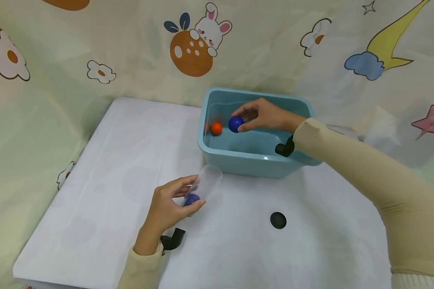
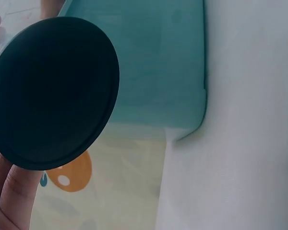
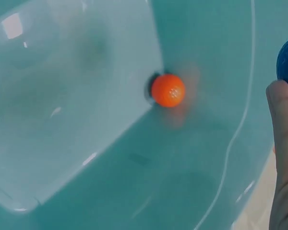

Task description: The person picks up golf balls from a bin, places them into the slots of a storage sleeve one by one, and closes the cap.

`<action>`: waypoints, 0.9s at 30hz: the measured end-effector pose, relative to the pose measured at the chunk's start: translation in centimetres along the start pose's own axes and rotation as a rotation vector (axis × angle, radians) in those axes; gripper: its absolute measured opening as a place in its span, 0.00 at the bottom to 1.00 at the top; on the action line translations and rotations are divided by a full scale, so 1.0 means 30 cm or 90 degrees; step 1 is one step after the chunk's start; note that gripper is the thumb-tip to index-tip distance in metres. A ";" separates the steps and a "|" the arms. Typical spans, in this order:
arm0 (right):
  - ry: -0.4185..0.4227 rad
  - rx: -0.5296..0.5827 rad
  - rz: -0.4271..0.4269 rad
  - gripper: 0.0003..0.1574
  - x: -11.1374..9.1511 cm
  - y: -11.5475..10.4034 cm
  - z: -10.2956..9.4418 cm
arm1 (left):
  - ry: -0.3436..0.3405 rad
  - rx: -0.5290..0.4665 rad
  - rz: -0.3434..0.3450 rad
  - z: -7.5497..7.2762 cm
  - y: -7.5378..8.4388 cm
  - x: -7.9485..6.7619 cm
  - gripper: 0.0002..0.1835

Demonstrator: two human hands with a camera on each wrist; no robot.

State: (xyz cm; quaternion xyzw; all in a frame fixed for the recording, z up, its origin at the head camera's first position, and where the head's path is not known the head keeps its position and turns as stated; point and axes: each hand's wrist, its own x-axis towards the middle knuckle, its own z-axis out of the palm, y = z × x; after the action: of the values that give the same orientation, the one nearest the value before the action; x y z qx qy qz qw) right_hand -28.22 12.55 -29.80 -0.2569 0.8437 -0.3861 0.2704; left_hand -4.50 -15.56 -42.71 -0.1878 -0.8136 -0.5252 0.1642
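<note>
My right hand (image 1: 267,116) pinches a dimpled blue golf ball (image 1: 235,124) over the light blue bin (image 1: 235,162); the right wrist view shows only part of this ball. An orange golf ball (image 3: 168,90) lies in a corner on the bin's floor. In front of the bin, my left hand (image 1: 164,206) grips a clear tube (image 1: 209,176), held tilted, with a purplish-blue ball (image 1: 192,199) at its lower end. Large in the left wrist view is a round black disc (image 2: 55,93), seemingly the tube's end; it hides part of the fingers.
A small round black disc (image 1: 278,220) lies on the white table (image 1: 238,249), right of the left hand. The bin stands at the table's back edge, against a printed cloth backdrop (image 1: 141,48). Black wrist mounts (image 1: 173,239) stick out from the cuffs.
</note>
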 end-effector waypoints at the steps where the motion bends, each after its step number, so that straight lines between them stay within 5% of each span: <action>1: 0.005 0.002 0.000 0.28 -0.005 0.000 -0.002 | -0.001 0.001 -0.003 0.001 0.001 -0.003 0.32; 27: 0.048 0.012 -0.042 0.28 -0.218 -0.089 -0.010 | -0.011 0.004 0.034 0.034 0.040 0.029 0.32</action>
State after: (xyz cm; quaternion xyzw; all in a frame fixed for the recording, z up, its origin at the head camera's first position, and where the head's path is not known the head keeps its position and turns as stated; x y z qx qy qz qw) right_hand -23.08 15.39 -25.84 -0.2670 0.8408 -0.4121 0.2278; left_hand -4.75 -14.07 -41.76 -0.2137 -0.8113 -0.5163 0.1717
